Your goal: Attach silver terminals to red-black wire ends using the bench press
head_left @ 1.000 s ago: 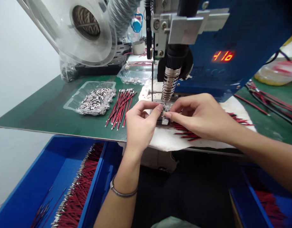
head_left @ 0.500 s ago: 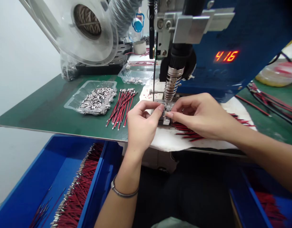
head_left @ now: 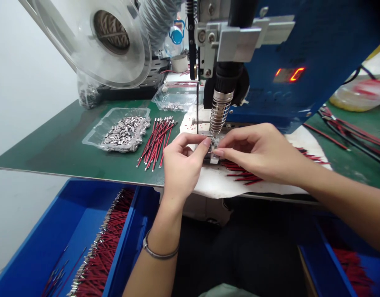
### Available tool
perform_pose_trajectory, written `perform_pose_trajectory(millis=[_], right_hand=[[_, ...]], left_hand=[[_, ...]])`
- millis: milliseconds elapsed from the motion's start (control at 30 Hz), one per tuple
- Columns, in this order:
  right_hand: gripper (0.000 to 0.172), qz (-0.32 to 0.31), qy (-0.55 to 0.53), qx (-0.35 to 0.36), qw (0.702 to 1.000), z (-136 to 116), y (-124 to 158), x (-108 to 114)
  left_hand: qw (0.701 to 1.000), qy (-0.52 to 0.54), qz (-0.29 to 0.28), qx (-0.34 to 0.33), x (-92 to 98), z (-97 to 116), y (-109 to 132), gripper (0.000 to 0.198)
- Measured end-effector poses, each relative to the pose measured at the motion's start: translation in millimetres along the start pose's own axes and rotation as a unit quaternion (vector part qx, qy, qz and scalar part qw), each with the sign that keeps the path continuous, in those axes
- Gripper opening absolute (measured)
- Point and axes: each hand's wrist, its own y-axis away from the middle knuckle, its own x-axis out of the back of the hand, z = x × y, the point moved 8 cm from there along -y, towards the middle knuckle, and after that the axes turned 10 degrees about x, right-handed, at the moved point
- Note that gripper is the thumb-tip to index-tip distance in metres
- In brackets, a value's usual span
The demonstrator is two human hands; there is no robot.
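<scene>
My left hand [head_left: 184,165] is closed in a pinch at the left side of a small metal fixture [head_left: 214,159]. From the other side my right hand [head_left: 259,150] pinches at the same spot, thumb and forefinger together. Whatever the fingertips hold is too small and covered to make out. Right above them is the spring-wrapped tip [head_left: 220,109] of a soldering machine [head_left: 279,99]. Red and black wires [head_left: 244,176] lie partly beneath my right hand on a white sheet [head_left: 219,190]. Left of my left hand lies a pile of red and black wires with metal ends [head_left: 156,142].
A clear tray [head_left: 93,136] of small metal connectors [head_left: 127,133] stands on the green table [head_left: 47,136], with another clear tray [head_left: 159,97] behind. A clear spool [head_left: 140,45] overhangs the left. Below the table edge, a blue bin [head_left: 75,206] holds wired connectors [head_left: 100,255].
The red display switched from 416 to different characters, partly unlit. Both hands stay pinched at the fixture, and the whole view has shifted slightly.
</scene>
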Motion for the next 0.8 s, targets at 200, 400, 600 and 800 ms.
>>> perform_pose_trajectory(millis=[200,400,600,800], right_hand=[[0.022,0.01,0.035,0.011,0.999,-3.8,-0.7,4.4],[0.028,0.01,0.055,0.005,0.998,-3.7,-2.1,4.9],[0.02,0.009,0.044,-0.006,0.999,-1.0,-1.1,4.0],[0.022,0.005,0.035,-0.023,0.999,3.3,-2.0,3.9]], left_hand=[[1.0,0.004,-0.001,0.004,0.2,-1.2,-0.8,0.013],[1.0,-0.006,0.0,0.0,0.4,-0.4,0.4,0.014],[1.0,-0.007,-0.002,0.001,-0.2,-1.0,0.0,0.016],[1.0,-0.008,0.001,0.003,0.2,-0.4,-0.5,0.014]])
